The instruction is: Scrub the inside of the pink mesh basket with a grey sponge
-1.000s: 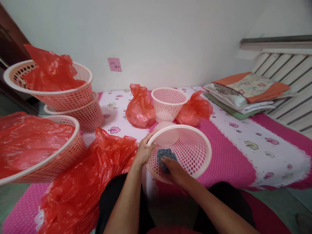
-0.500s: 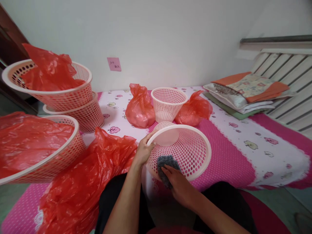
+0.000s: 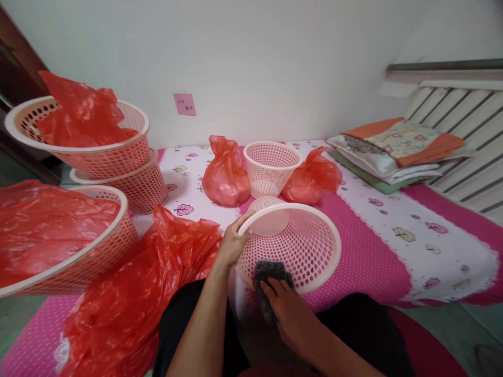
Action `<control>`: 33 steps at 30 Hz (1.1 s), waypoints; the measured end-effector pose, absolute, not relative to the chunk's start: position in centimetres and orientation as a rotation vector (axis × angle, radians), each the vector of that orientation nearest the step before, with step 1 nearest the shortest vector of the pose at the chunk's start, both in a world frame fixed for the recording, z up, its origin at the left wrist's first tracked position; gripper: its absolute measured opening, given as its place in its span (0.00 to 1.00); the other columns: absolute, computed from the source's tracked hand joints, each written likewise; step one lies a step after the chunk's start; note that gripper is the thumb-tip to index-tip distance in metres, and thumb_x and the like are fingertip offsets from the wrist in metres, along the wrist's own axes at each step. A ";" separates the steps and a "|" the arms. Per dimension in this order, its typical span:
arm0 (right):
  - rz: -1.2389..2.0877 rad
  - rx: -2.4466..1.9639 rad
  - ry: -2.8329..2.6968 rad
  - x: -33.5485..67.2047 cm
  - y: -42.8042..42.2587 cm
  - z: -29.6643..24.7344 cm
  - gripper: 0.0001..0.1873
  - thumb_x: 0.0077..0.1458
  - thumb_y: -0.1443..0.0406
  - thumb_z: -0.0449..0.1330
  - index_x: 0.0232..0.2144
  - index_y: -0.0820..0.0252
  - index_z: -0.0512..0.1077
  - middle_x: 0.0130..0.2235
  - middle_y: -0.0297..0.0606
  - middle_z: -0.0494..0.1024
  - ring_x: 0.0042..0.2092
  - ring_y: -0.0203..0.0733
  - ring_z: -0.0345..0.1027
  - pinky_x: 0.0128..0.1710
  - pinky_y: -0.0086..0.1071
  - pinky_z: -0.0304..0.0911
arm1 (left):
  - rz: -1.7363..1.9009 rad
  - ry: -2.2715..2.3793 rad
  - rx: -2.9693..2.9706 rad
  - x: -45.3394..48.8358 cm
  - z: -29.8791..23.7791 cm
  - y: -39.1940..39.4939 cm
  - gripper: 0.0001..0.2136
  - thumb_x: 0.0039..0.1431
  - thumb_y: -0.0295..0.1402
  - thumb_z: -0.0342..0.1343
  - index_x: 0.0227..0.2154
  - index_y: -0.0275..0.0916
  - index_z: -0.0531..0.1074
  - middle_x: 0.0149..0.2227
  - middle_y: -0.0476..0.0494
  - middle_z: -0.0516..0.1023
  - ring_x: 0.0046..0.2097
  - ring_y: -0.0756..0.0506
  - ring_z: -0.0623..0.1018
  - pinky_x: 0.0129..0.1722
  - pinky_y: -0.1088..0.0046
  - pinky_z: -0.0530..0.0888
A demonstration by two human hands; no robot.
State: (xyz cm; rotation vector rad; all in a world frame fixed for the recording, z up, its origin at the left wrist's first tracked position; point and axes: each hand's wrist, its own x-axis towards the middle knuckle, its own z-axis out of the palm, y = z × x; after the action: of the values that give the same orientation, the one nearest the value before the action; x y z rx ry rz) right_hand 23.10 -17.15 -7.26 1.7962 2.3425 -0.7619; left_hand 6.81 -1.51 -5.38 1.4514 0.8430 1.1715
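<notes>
A pale pink plastic mesh basket (image 3: 310, 246) lies tipped on its side in front of me, its wide mouth facing me. My left hand (image 3: 234, 238) grips the left part of its rim, with the thumb on the inside and the fingers partly hidden behind. In my right hand (image 3: 285, 303) is a dark grey cloth (image 3: 271, 269), pressed against the lower front rim and inner wall of the basket. Part of the cloth hangs down over the rim toward my lap.
Behind stand a small pink basket (image 3: 272, 157) and two tied red plastic bags (image 3: 226, 178). At left are stacked baskets (image 3: 129, 152), a larger basket (image 3: 113, 220) and a loose red bag (image 3: 149, 283). Folded cloths (image 3: 401, 152) lie at right on the bedspread (image 3: 377, 251).
My right hand and the grey cloth have slid a little down and toward me over the basket's front rim. My left hand keeps its hold, and the basket has hardly moved.
</notes>
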 end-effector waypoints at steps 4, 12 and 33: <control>-0.771 1.755 2.340 22.6 -17.6 -6.1 0.47 0.52 0.78 0.54 0.75 0.70 0.57 0.73 0.61 0.62 0.71 0.66 0.60 0.71 0.56 0.57 | 1.181 0.869 1.461 6.8 -5.5 -1.4 0.27 0.56 0.37 0.64 0.60 0.38 0.78 0.63 0.36 0.80 0.65 0.33 0.76 0.69 0.52 0.68; -0.972 1.764 2.367 22.4 -18.5 -5.6 0.49 0.50 0.80 0.53 0.75 0.70 0.56 0.75 0.62 0.57 0.74 0.63 0.54 0.73 0.55 0.54 | 1.184 0.858 1.423 6.8 -5.4 -1.4 0.28 0.55 0.39 0.66 0.59 0.37 0.78 0.64 0.35 0.79 0.65 0.32 0.76 0.70 0.51 0.66; -1.658 1.998 2.723 22.9 -19.3 -13.0 0.46 0.52 0.76 0.55 0.72 0.52 0.63 0.73 0.47 0.64 0.75 0.52 0.54 0.75 0.56 0.48 | 1.203 0.830 1.352 6.9 -5.4 -1.5 0.27 0.56 0.40 0.68 0.59 0.39 0.79 0.63 0.36 0.80 0.65 0.33 0.77 0.69 0.53 0.67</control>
State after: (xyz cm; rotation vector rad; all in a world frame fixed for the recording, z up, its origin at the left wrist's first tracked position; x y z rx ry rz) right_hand 22.94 -19.25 -12.97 1.9983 2.7231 -1.6578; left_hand 6.86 -1.46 -5.45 1.3517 0.8302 1.2028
